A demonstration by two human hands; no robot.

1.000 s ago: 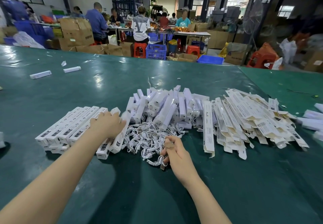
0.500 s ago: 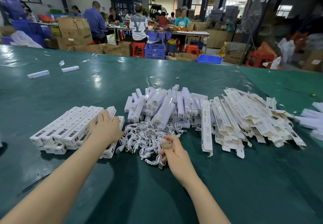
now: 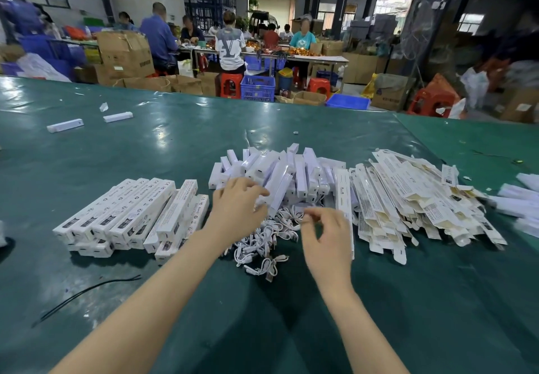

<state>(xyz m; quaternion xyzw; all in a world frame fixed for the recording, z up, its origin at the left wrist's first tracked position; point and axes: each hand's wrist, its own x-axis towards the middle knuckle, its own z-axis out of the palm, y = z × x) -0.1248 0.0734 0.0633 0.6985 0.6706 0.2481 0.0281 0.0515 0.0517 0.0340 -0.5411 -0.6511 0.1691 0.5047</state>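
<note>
white charging cables (image 3: 262,242) lie in a tangled heap on the green table (image 3: 175,146), right in front of the person and between the two forearms. just behind them, touching the heap, sits a loose pile of plain white bars (image 3: 291,175), stacked every which way.

left hand (image 3: 237,207) hovers over the near left edge of the bar pile, fingers loosely spread and reaching forward, the tips at or just on the nearest bars; it grips nothing that shows. right hand (image 3: 328,236) hangs above the right side of the cable heap with fingers curled and thumb and forefinger drawn close together. the tips are blurred, so i cannot tell whether they pinch a cable.

to the left, a neat stack of printed white boxes (image 3: 131,213) lies side by side, near the left forearm. to the right, a fanned spread of flat unfolded cartons (image 3: 408,204) lies just beside the bars. a thin black wire (image 3: 87,292) rests on the table, near left.
</note>
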